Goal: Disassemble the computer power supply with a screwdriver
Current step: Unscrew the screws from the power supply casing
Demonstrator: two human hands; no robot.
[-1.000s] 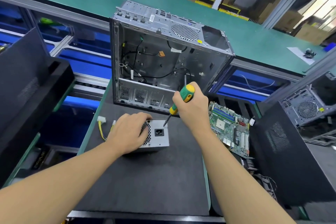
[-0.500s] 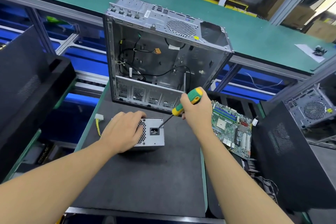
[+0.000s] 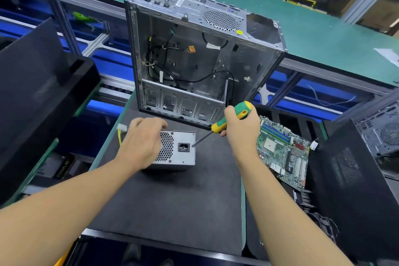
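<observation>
Here my right hand (image 3: 241,130) wraps the screwdriver (image 3: 234,117), its tip against the right edge of the power supply (image 3: 180,151), which my left hand (image 3: 141,143) clasps from above near the far left corner of the mat (image 3: 172,205), just before the open case (image 3: 194,60).

On the black mat (image 3: 172,201): power supply (image 3: 182,151); open computer case (image 3: 194,60) behind it

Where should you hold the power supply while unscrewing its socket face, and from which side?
Grip the power supply by its left end, from the left, as the left hand does. Its flat, boxy sides suit a wrapping hold, and the right of the socket face is free for the screwdriver.
</observation>
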